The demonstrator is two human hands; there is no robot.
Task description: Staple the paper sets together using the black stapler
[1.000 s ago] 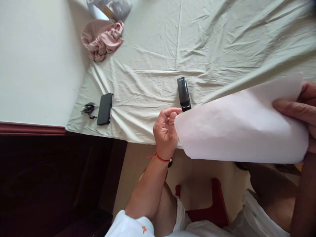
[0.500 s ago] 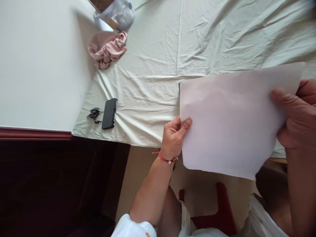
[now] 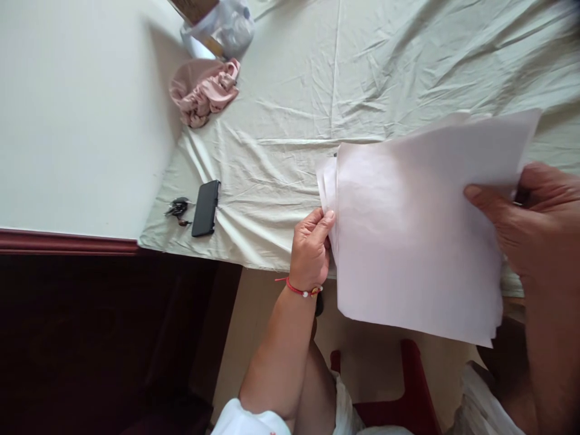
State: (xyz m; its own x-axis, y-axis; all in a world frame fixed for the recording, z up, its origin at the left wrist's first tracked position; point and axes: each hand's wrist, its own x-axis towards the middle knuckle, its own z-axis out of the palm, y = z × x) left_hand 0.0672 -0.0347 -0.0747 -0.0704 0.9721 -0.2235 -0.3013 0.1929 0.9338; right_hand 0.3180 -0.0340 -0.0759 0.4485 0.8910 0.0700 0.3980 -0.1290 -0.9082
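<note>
Several sheets of white paper are held up between my hands over the near edge of the cloth-covered table. My left hand, with a red cord bracelet at the wrist, pinches the left edges of some sheets that stick out beyond the top one. On the other side, my right hand grips the stack's right part, thumb on the top sheet and fingers mostly hidden behind. The edges are fanned out of line at the left and at the lower right corner.
A black phone and a dark coiled cable lie at the table's left end. Behind them are a bunched pink cloth and a clear plastic bag. Pale wrinkled cloth covers the table. A red stool stands below.
The sheets, evenly stacked before, are now spread apart at their edges. My left hand has shifted slightly left with some sheets, and my right hand has moved left and a little down.
</note>
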